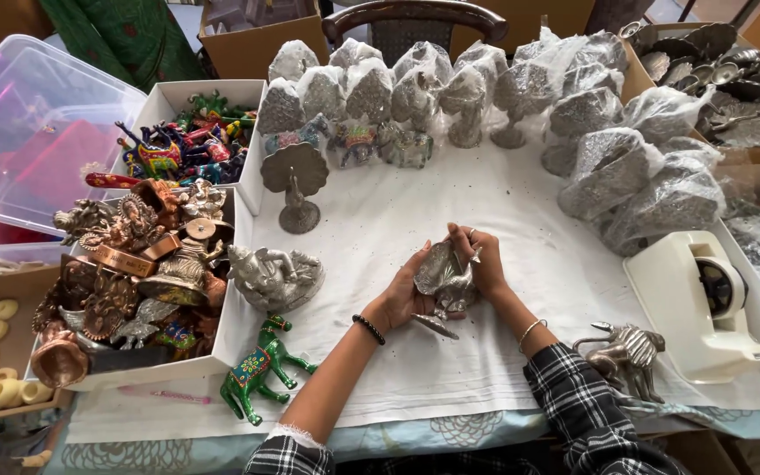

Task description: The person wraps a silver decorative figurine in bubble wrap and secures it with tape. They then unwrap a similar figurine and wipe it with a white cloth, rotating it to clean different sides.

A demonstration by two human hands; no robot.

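Centrally, both hands, left hand (400,295) and right hand (483,261), grip closed around a silver figurine (442,274); plastic-wrapped packages (626,176) behind.

Both arms wear black-and-white plaid sleeves with frayed white cuffs, low in the frame. The left hand (400,299) has a black beaded bracelet at its wrist. The right hand (483,262) has a thin silver bangle.

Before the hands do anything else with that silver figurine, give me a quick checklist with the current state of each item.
1. Silver figurine held by both hands: ok, left hand cups it, right hand grips its top.
2. Figurine lifted off the white cloth: cannot tell, the hands hide its base.
3. Bare cloth just ahead of the hands: ok.
4. Tape dispenser on the right side, upright: ok.
5. Green horse figurine apart from the left forearm: ok.
6. Figurine unwrapped: ok, no plastic shows on it.
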